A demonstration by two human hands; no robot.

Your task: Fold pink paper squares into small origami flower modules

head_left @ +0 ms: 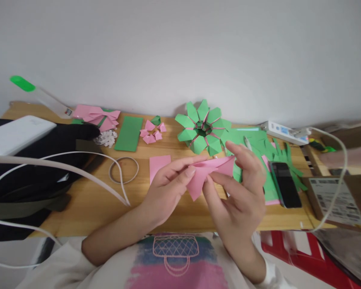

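Observation:
A folded piece of pink paper is held up above the desk between both hands. My left hand pinches its left end between thumb and fingers. With thumb and index finger, my right hand grips the lower middle, its other fingers raised. One pointed flap hangs down between the hands. Behind them stands a green and pink folded paper flower. Partly behind my left hand lies a flat pink paper sheet.
Left of the flower lie small pink folded pieces, a green paper rectangle and pink bows. On the right are green paper scraps, a phone, a power strip and a cardboard box. White cables cross the left side.

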